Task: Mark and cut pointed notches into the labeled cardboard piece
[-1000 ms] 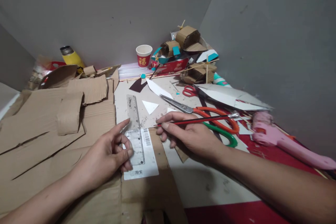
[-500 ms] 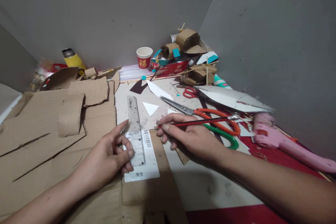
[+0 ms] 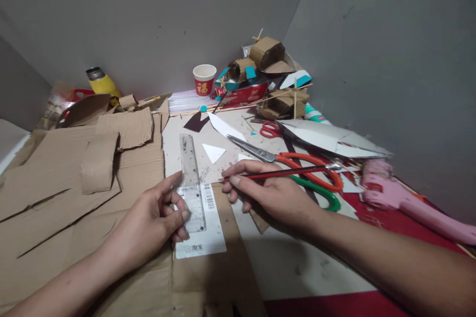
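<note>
My left hand (image 3: pixel 163 213) grips the left edge of a clear plastic ruler (image 3: pixel 191 178), thumb on top and forefinger stretched along its side. The ruler lies over a white printed label (image 3: pixel 213 237) on a strip of brown cardboard (image 3: pixel 238 257). Pinched in my right hand (image 3: pixel 264 188) is a red and black pencil (image 3: pixel 271 173), its tip pointing left toward the ruler, apart from it. Scissors with orange and green handles (image 3: pixel 256 148) lie open just beyond my right hand. A small white paper triangle (image 3: pixel 213 153) rests past the ruler.
Sheets of cut cardboard (image 3: pixel 55 218) cover the left side. At the back stand a red and white paper cup (image 3: pixel 204 81), a yellow bottle (image 3: pixel 102 84) and cardboard boat-like models (image 3: pixel 267 57). On the right are a white paper hull shape (image 3: pixel 334 138) and a pink glue-gun-like tool (image 3: pixel 401 203).
The ruler has shifted very slightly away from me. Both hands keep nearly the same pose, and the view has moved a little.
</note>
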Demonstrator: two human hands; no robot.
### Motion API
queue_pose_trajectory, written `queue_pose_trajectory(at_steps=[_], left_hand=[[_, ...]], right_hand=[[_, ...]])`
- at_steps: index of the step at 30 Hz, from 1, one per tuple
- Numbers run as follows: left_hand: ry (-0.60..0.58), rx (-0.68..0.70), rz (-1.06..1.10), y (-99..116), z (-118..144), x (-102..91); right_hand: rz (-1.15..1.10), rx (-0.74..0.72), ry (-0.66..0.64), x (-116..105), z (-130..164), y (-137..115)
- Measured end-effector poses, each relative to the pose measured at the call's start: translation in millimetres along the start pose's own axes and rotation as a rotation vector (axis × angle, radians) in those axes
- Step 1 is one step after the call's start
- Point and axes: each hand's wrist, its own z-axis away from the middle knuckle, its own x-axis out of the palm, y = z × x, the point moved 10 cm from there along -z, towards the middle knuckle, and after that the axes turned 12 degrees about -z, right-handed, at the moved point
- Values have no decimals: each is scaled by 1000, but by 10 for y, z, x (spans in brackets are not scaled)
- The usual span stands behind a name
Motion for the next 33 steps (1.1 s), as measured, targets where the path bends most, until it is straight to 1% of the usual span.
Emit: queue_pose_trajectory(at_steps=[12, 23, 33], left_hand=[[-5, -7, 4, 1, 1, 0], [22, -11, -26, 18, -12, -37], [16, -7, -60, 21, -37, -50]], right_hand=[[4, 1, 7, -3, 14, -10], [6, 10, 26, -8, 6, -23], [10, 34, 36, -12, 11, -8]])
